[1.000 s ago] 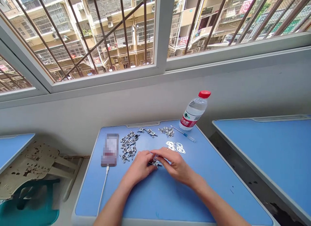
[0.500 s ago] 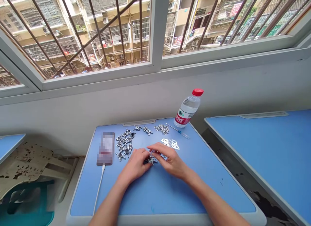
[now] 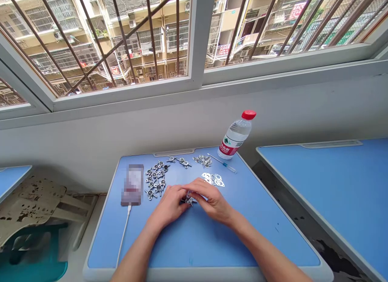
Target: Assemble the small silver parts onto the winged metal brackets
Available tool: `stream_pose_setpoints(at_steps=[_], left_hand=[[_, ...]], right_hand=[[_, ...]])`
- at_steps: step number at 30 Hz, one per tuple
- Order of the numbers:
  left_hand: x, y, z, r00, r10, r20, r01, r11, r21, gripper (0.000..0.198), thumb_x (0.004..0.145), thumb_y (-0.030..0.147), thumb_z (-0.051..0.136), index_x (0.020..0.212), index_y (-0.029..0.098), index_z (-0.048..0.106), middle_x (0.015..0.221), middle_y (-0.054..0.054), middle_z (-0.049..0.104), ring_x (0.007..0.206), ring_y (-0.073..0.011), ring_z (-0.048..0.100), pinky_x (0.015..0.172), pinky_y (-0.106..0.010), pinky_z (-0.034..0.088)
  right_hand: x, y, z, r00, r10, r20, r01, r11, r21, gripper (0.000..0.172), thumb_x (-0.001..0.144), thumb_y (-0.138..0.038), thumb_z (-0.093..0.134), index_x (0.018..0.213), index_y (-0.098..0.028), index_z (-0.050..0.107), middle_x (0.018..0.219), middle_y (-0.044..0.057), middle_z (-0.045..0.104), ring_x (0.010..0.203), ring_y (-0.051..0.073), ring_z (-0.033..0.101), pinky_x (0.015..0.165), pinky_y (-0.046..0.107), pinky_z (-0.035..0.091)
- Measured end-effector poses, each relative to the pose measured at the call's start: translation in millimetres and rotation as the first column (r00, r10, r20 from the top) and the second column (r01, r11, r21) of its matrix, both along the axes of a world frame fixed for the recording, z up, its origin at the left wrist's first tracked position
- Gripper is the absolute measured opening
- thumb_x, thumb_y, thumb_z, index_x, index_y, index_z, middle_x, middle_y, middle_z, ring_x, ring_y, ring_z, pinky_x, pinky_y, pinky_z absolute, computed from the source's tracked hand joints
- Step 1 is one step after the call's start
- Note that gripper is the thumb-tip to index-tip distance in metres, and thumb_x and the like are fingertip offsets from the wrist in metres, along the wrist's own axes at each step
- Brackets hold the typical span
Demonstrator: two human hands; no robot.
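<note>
While working over a blue rectangular desk (image 3: 182, 249) beneath a white-framed barred window (image 3: 194, 35): a clear plastic water bottle with a red cap (image 3: 237, 134) at the far edge, loose silver metal fittings (image 3: 155, 179) at the desk's upper left. Bare left hand (image 3: 169, 205) and bare right hand (image 3: 212, 201) together around a small silver fitting (image 3: 190, 200) at mid-desk, mostly hidden by fingers; no telling whether clamped.

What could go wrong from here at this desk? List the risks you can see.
The small metal part held between the left hand and right hand could slip and vanish among the loose metal pieces. The charging cable runs beside the left forearm, so an arm movement might drag the phone into them. The capped water bottle stands at the back edge of the desk; a knock might topple it across the pieces.
</note>
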State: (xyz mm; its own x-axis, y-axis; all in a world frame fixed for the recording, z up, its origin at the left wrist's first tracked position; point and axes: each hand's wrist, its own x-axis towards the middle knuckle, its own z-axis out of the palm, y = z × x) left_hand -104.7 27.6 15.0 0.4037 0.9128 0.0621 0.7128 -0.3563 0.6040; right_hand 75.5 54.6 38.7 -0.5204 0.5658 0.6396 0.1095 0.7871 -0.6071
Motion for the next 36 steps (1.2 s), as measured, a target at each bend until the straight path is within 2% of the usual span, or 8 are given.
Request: stream_pose_setpoints(at_steps=[6, 12, 16, 21, 28, 36], left_hand=[[-0.2, 0.1, -2.5, 1.000, -0.001, -0.017, 0.001, 1.000, -0.006, 0.007, 0.084, 0.015, 0.064, 0.088, 0.021, 0.065, 0.100, -0.003, 0.067, 0.098, -0.0227, 0.058, 0.088, -0.036, 0.041], [1.6, -2.4, 1.3, 0.999, -0.017, -0.031, 0.017, 1.000, -0.010, 0.006, 0.082, 0.014, 0.063, 0.080, 0.020, 0.063, 0.090, -0.002, 0.064, 0.090, -0.0211, 0.056, 0.083, -0.035, 0.041], [2.9, -3.4, 5.6, 0.999, -0.028, -0.025, 0.028, 1.000, -0.006, 0.007, 0.082, 0.013, 0.063, 0.081, 0.020, 0.062, 0.090, -0.001, 0.065, 0.091, -0.0210, 0.056, 0.083, -0.035, 0.040], [3.5, -2.6, 8.4, 0.998, -0.061, -0.005, 0.061, 0.998, -0.008, 0.011, 0.083, 0.010, 0.063, 0.086, 0.021, 0.064, 0.099, -0.001, 0.068, 0.096, -0.0211, 0.059, 0.086, -0.035, 0.039], [2.8, -1.7, 6.5, 0.998, -0.064, -0.019, 0.064, 0.998, -0.021, 0.009, 0.084, 0.012, 0.065, 0.086, 0.021, 0.065, 0.096, -0.001, 0.068, 0.094, -0.0212, 0.059, 0.085, -0.036, 0.040], [1.7, -1.9, 4.4, 0.997, -0.060, -0.038, 0.059, 0.998, -0.026, 0.006, 0.085, 0.015, 0.064, 0.084, 0.020, 0.065, 0.096, -0.002, 0.067, 0.095, -0.0215, 0.058, 0.086, -0.035, 0.041]], right_hand=[[0.1, -1.6, 2.3, 1.000, 0.011, -0.003, -0.011, 1.000, 0.006, 0.034, 0.096, -0.010, 0.049, 0.122, -0.026, 0.062, 0.086, 0.004, 0.072, 0.074, 0.018, 0.060, 0.068, 0.034, 0.049], [0.4, -2.8, 3.1, 1.000, -0.006, -0.010, 0.007, 1.000, 0.004, 0.028, 0.094, -0.012, 0.054, 0.117, -0.024, 0.065, 0.086, 0.005, 0.072, 0.074, 0.019, 0.060, 0.066, 0.034, 0.049], [0.9, -3.2, 3.6, 1.000, -0.025, -0.003, 0.025, 1.000, 0.010, 0.026, 0.093, -0.013, 0.054, 0.113, -0.023, 0.066, 0.084, 0.005, 0.072, 0.073, 0.018, 0.061, 0.065, 0.033, 0.049], [1.5, -3.5, 7.3, 1.000, -0.019, 0.020, 0.019, 1.000, 0.025, 0.030, 0.096, -0.012, 0.049, 0.118, -0.024, 0.064, 0.088, 0.005, 0.072, 0.074, 0.018, 0.061, 0.067, 0.033, 0.049], [2.4, -4.9, 7.9, 1.000, 0.026, 0.006, -0.026, 1.000, 0.016, 0.034, 0.097, -0.011, 0.046, 0.124, -0.025, 0.060, 0.090, 0.005, 0.071, 0.076, 0.018, 0.060, 0.067, 0.033, 0.048], [3.2, -5.2, 8.7, 0.998, 0.037, 0.056, -0.037, 0.999, -0.006, 0.031, 0.097, -0.012, 0.044, 0.121, -0.023, 0.061, 0.089, 0.006, 0.071, 0.075, 0.018, 0.059, 0.067, 0.033, 0.048]])
